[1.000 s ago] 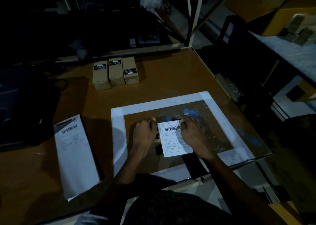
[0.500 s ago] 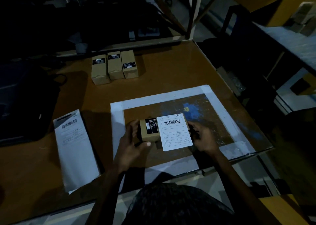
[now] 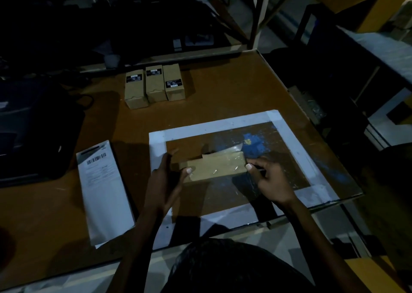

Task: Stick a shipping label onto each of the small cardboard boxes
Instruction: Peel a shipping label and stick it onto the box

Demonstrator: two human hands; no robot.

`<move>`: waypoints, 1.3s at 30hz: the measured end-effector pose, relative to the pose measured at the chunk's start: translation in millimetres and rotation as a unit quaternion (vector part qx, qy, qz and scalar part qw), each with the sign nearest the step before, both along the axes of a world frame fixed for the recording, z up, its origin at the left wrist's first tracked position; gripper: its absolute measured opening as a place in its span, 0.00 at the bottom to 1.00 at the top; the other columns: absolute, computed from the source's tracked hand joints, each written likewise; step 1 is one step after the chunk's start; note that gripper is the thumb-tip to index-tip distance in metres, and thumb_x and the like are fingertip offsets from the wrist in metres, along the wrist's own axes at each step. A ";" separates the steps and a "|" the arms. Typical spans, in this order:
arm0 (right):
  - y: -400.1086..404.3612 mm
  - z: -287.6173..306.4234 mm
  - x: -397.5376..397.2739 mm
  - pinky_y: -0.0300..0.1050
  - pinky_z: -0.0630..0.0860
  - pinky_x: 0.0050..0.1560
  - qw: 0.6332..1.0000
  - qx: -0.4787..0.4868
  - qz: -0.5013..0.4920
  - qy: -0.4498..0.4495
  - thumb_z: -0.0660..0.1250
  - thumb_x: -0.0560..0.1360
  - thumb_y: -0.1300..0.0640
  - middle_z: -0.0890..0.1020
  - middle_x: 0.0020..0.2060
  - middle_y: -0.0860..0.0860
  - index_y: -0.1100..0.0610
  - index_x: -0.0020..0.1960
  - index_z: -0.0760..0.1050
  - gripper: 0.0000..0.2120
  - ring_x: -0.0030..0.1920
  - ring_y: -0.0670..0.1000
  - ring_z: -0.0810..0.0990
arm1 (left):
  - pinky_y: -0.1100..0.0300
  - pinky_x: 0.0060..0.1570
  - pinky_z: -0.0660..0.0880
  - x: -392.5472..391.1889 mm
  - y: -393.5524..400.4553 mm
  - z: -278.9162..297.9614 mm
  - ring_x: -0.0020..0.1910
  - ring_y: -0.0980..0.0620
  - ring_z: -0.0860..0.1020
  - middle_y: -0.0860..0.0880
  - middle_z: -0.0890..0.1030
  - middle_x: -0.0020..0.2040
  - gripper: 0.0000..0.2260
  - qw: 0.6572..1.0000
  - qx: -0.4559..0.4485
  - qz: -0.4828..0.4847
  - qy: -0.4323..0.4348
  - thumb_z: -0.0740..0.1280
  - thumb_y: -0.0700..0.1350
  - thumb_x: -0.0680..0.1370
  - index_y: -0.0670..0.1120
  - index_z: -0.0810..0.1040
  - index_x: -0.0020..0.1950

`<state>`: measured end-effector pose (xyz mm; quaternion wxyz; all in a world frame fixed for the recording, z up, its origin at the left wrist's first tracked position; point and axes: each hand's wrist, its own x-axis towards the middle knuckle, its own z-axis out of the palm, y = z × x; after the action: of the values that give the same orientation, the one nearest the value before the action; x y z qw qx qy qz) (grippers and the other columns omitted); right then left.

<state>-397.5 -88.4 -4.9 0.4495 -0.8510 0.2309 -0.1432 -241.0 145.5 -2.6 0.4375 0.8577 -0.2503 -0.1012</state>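
A small cardboard box (image 3: 217, 167) lies between my hands inside the white taped frame (image 3: 214, 124), plain brown face up. A corner of its white label (image 3: 237, 146) sticks out past the far edge. My left hand (image 3: 166, 179) grips the box's left end with the thumb on top. My right hand (image 3: 266, 177) pinches the right end. Three more small boxes (image 3: 155, 84) with black stickers stand side by side at the back of the table. A stack of label sheets (image 3: 101, 188) lies to the left.
A dark machine (image 3: 33, 128) sits at the table's left edge. The wooden table (image 3: 223, 87) ends close on the right and near sides. A metal post (image 3: 260, 14) rises at the back right corner. Shelving (image 3: 365, 54) stands to the right.
The box has been turned over: a second ago the white label faced up under my pressing hands, then both hands lifted and rotated it, and now the plain face is up.
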 end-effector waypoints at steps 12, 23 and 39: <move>-2.9 3.3 7.1 0.32 0.72 0.38 0.997 0.033 -0.053 0.044 0.66 0.81 0.56 0.85 0.40 0.51 0.57 0.47 0.84 0.09 0.41 0.46 0.82 | 0.56 0.34 0.80 29.8 -13.6 12.2 0.31 0.52 0.82 0.50 0.81 0.32 0.29 0.990 0.137 -0.003 -0.046 0.70 0.63 0.75 0.50 0.69 0.71; -14.1 39.1 17.6 0.49 0.72 0.67 0.994 0.094 0.014 0.061 0.78 0.70 0.62 0.79 0.63 0.49 0.54 0.70 0.73 0.30 0.65 0.48 0.75 | 0.71 0.56 0.71 32.3 -36.7 26.9 0.55 0.72 0.71 0.64 0.73 0.60 0.35 0.986 0.027 -0.166 0.017 0.81 0.48 0.67 0.52 0.73 0.71; -24.9 72.0 51.9 0.41 0.74 0.50 0.962 -0.110 0.155 0.197 0.85 0.61 0.55 0.83 0.60 0.51 0.56 0.64 0.80 0.33 0.56 0.48 0.79 | 0.61 0.53 0.76 50.2 -69.8 32.7 0.56 0.54 0.76 0.55 0.77 0.57 0.27 0.934 0.118 -0.327 0.085 0.81 0.44 0.67 0.51 0.76 0.63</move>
<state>-345.6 -113.3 67.1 0.3158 -0.9318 0.1630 0.0738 -190.8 75.7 30.2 0.2953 0.7621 -0.4652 -0.3399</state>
